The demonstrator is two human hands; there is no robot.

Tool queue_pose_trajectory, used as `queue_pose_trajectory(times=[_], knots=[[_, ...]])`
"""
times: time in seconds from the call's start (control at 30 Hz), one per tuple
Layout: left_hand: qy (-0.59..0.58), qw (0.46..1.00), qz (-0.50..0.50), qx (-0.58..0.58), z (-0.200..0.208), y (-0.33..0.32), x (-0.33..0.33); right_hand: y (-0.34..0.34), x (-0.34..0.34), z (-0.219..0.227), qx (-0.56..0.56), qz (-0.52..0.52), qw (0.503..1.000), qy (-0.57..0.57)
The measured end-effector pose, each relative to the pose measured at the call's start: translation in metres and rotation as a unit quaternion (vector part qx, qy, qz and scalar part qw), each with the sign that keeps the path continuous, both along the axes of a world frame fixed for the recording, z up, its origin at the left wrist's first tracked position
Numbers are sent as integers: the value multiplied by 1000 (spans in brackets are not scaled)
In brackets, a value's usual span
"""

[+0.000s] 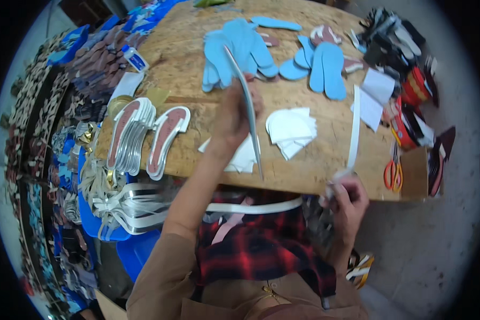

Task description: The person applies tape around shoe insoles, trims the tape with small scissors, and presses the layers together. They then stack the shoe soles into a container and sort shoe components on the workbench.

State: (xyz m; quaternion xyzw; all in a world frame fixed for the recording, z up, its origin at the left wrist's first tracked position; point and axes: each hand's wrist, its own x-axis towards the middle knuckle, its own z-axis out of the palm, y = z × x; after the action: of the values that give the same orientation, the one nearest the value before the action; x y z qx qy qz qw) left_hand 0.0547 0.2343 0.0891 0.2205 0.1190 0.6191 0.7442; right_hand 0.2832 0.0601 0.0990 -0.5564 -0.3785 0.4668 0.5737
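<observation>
Head view: lower right, the right hand [352,197] curls its fingers, their hold too blurred to tell, below a white strip [354,128]. Centre, the left hand [232,114] grips an edge-on insole-like piece [251,116], fingers closed; seemingly mid-handling, next calling for steadiness. Beyond, upper centre: blue insoles [240,42].

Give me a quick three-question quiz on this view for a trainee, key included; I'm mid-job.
1. Which hand holds the thin piece seen edge-on?
2. True or false: the orange-handled scissors lie to the right of the long white strip.
3. The fanned pile of cut pieces is: A) red; B) black; C) white.

Key: 1. The left hand. 2. True. 3. C.
</observation>
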Motion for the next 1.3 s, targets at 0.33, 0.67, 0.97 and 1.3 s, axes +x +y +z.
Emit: queue_pose_trajectory(times=[0.33, 0.67, 0.97, 1.3], knots=[[46, 994, -43, -86, -89, -111, 46, 10, -79, -20, -50, 101, 944, 311], [116, 986, 16, -123, -94, -118, 56, 16, -69, -35, -37, 35, 962, 268], [219, 966, 94, -100, -96, -114, 48, 18, -68, -61, -55, 12, 994, -96], [660, 506, 308, 462, -36, -88, 6, 56, -1, -35, 123, 60, 970, -199]])
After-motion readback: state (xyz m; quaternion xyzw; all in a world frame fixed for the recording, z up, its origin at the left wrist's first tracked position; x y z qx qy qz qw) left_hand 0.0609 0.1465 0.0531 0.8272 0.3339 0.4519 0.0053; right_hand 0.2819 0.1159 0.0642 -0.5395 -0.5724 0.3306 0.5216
